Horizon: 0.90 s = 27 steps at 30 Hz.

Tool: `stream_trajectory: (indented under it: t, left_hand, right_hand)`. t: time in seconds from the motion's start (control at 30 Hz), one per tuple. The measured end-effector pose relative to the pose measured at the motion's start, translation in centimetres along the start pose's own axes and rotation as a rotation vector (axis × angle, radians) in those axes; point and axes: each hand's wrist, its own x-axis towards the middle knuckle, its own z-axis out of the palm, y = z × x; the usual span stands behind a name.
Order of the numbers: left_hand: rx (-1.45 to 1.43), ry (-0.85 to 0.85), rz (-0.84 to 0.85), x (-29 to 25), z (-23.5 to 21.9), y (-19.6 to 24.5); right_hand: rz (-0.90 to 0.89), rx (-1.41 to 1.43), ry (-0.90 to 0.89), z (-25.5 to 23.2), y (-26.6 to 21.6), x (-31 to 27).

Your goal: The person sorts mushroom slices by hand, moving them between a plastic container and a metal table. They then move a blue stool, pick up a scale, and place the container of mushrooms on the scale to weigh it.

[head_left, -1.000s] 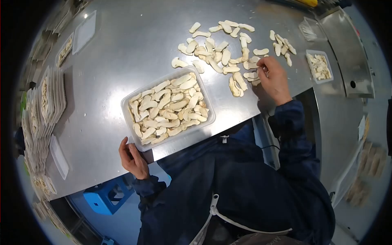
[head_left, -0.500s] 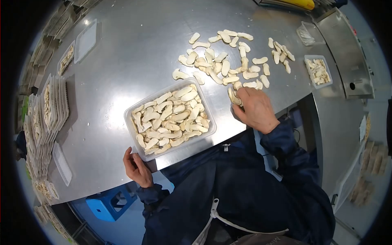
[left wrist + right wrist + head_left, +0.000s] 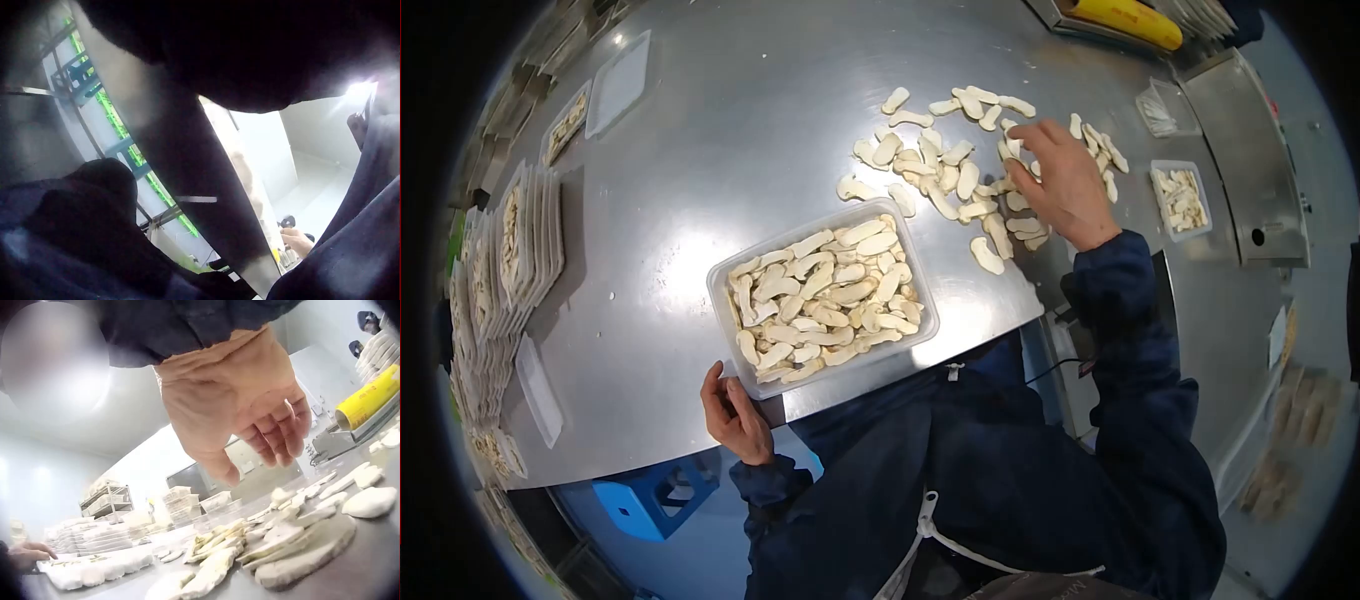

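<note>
A clear plastic tray (image 3: 722, 318) full of pale mushroom slices (image 3: 828, 290) sits at the table's front edge. My left hand (image 3: 738, 415) rests by its near left corner, fingers loosely bent and holding nothing. To the right, my right hand (image 3: 1065, 185) hovers over loose mushroom slices (image 3: 940, 175) spread on the steel table. In the right wrist view, the right hand (image 3: 244, 406) hangs with relaxed, parted fingers and nothing between them, above overlapping slices (image 3: 306, 550). Dark sleeve fills most of the left wrist view and hides the left hand there.
Stacked filled trays (image 3: 510, 270) line the table's left side, with an empty white tray (image 3: 618, 85) farther back. At right stand a small tray of slices (image 3: 1180, 200) and a clear box (image 3: 1162, 108). A yellow film roll (image 3: 1128, 22) lies at the back. Below is a blue stool (image 3: 650, 497).
My right hand went from the right-hand slices to the nearer ones, then lifted away toward the back. Near slices have shifted; one lies apart toward the front. The left hand stays by the tray corner.
</note>
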Motion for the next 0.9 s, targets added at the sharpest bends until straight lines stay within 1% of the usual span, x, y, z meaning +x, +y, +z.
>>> stream_trajectory:
  t: [0.03, 0.07, 0.17, 0.3, 0.33, 0.4, 0.47, 0.5, 0.57, 0.7, 0.8, 0.87, 0.9]
  left_hand:
    - [0.008, 0.001, -0.001, 0.0, 0.0, -0.1]
    - [0.015, 0.001, 0.000, 0.0, 0.0, -0.1]
    - [0.045, -0.008, -0.005, 0.1, -0.1, 0.2]
    - [0.039, -0.008, -0.025, 0.0, -0.1, 0.4]
    - [0.043, -0.002, -0.007, 0.0, -0.1, 0.3]
    - [0.053, 0.013, 0.024, -0.1, 0.0, 0.1]
    - [0.015, 0.003, -0.024, -0.1, -0.1, 0.4]
    - [-0.003, -0.005, -0.044, -0.1, -0.1, 0.5]
    - [0.011, -0.009, -0.034, -0.2, -0.2, 0.3]
    - [0.021, -0.008, 0.012, -0.1, 0.0, 0.0]
    - [0.032, -0.010, 0.009, -0.1, -0.1, -0.2]
    - [-0.031, -0.026, -0.052, 0.1, -0.1, 0.4]
    - [-0.059, -0.034, -0.083, 0.1, -0.2, 0.6]
  right_hand:
    - [-0.029, 0.046, -0.016, 0.2, -0.4, 0.6]
    - [-0.103, 0.057, -0.025, 0.7, -0.6, 1.3]
    - [-0.122, -0.019, -0.129, 2.2, -0.5, 3.8]
    - [-0.323, 0.033, -0.309, 4.1, -0.7, 7.5]
    - [-0.270, 0.026, -0.410, 4.6, -0.7, 8.2]
    - [-0.269, -0.015, -0.463, 5.7, -0.4, 8.9]
    - [-0.255, -0.030, -0.504, 5.8, -0.2, 9.0]
    - [-0.254, -0.042, -0.496, 5.8, 0.1, 9.0]
    - [-0.242, -0.068, -0.474, 5.8, 1.1, 8.8]
    - [-0.120, -0.021, -0.437, 5.1, 2.5, 8.0]
    - [-0.008, 0.048, -0.426, 5.0, 3.3, 7.8]
    - [0.088, 0.150, -0.414, 5.0, 3.6, 7.7]
    - [0.096, 0.168, -0.403, 4.9, 3.6, 7.6]
